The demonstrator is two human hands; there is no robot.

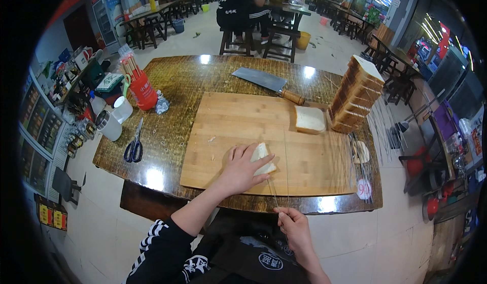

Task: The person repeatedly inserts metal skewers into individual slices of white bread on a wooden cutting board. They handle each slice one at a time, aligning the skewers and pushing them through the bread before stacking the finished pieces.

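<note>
My left hand (pixel 239 167) lies over a white bread slice (pixel 262 163) on the wooden cutting board (pixel 233 116), its fingers and thumb holding the slice down. Part of that slice is hidden under the palm. My right hand (pixel 295 228), low at the table's front edge, pinches a thin metal skewer (pixel 274 195) whose far end reaches the slice's near edge; whether the tip is inside the bread I cannot tell. Another bread slice (pixel 309 119) rests flat near the board's back right. Beside it rises a tall stack of browned-crust bread slices (pixel 356 95).
A cleaver (pixel 264 80) lies behind the board. Scissors (pixel 134 144), a red holder (pixel 142 92) of sticks and a white mug (pixel 122 109) are at the left. Loose skewers (pixel 350 162) stick out over the right edge. Beyond, people sit at another table.
</note>
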